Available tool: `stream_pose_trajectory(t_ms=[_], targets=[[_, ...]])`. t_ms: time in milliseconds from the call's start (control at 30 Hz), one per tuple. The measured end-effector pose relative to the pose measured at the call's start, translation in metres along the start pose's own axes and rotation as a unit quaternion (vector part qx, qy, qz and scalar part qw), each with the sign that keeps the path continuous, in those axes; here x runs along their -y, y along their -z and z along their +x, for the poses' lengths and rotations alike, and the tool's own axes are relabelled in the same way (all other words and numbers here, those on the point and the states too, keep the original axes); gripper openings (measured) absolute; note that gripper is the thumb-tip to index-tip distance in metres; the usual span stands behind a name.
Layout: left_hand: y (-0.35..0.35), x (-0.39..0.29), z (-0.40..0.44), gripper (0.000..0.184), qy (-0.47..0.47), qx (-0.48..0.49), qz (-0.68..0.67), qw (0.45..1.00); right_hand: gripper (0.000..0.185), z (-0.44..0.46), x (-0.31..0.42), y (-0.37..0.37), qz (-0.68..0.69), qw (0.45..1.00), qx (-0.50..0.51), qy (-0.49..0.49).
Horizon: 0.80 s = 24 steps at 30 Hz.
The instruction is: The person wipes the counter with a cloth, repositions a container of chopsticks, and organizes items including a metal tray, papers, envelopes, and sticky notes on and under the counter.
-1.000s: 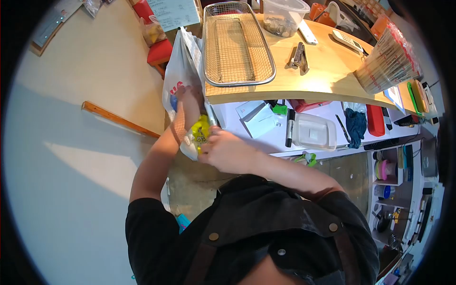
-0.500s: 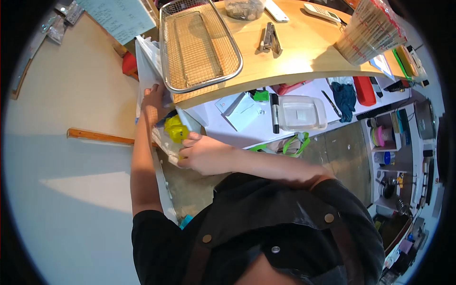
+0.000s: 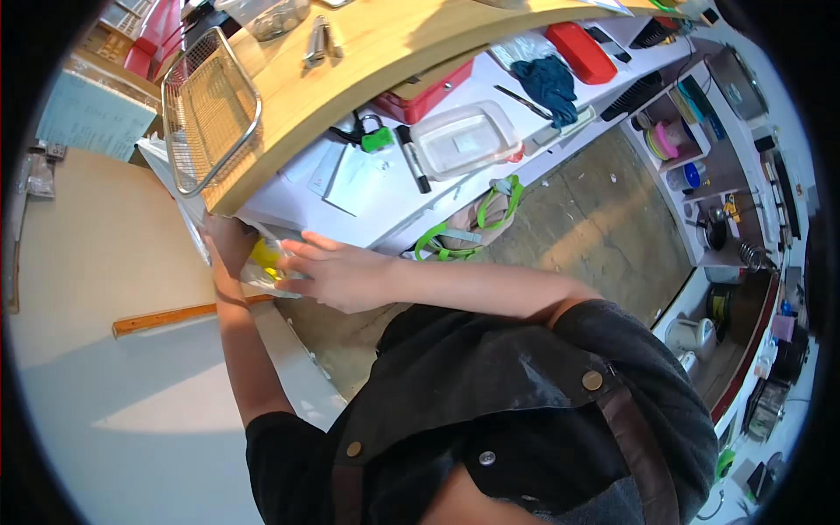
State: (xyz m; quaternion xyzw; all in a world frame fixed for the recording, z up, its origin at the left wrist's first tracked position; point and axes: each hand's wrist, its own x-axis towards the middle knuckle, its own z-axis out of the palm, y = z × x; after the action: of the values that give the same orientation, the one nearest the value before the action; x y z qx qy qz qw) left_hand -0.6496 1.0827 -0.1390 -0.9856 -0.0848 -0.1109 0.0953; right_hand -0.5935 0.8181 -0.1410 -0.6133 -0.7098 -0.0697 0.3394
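Note:
My left hand [image 3: 229, 245] reaches down at the counter's left end, against a white plastic bag [image 3: 179, 184] that hangs there. Its fingers are mostly hidden, so their grip does not show. Just right of it, a bright yellow item [image 3: 265, 255] sits in clear, crumpled plastic; its kind cannot be made out. My right hand [image 3: 337, 276] is beside this plastic, with fingers stretched out and apart. Whether its fingertips touch the plastic is unclear.
Above the hands, a wire mesh basket [image 3: 210, 122] stands at the wooden counter's [image 3: 350, 66] edge. The shelf below bears a clear plastic container [image 3: 464, 140], a black marker [image 3: 413, 159] and a red box [image 3: 429, 92]. A wooden strip [image 3: 166, 318] crosses the left wall.
My view has swung, so the counter and basket appear farther left. My right hand's fingers, earlier bent at the clear plastic's edge, are now spread. My left hand sits lower against the counter end.

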Motion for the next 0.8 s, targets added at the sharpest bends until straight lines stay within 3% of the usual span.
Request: stream_pose_trajectory(t_ms=[133,267,433,533,600,700,733,800], targets=[[0.029,-0.013,-0.051,0.047,0.103,-0.080,-0.196,0.972,0.044,-0.067,0.010,0.032,0.032,0.997,0.039,-0.064],[0.090,-0.103,-0.118,0.040,0.254,-0.106,-0.329,0.904,0.040,-0.170,0.018,0.048,0.130,0.964,0.148,-0.178],[0.063,-0.218,-0.215,0.031,0.349,-0.171,-0.430,0.815,0.035,-0.336,0.057,0.085,0.194,0.890,0.216,-0.351],[0.031,-0.297,-0.266,0.031,0.378,-0.105,-0.529,0.753,0.038,-0.471,0.076,0.081,0.164,0.839,0.267,-0.445],[0.034,-0.354,-0.286,0.031,0.365,-0.021,-0.560,0.744,0.042,-0.566,0.096,0.074,0.152,0.787,0.297,-0.518],[0.069,-0.423,-0.300,0.030,0.227,0.048,-0.410,0.882,0.042,-0.687,0.130,0.078,0.177,0.677,0.348,-0.624],[0.078,-0.436,-0.301,0.031,0.225,0.057,-0.397,0.888,0.044,-0.723,0.146,0.083,0.133,0.690,0.367,-0.610],[0.093,-0.453,-0.311,0.031,0.219,0.086,-0.367,0.900,0.039,-0.802,0.167,0.072,0.142,0.622,0.365,-0.678]])
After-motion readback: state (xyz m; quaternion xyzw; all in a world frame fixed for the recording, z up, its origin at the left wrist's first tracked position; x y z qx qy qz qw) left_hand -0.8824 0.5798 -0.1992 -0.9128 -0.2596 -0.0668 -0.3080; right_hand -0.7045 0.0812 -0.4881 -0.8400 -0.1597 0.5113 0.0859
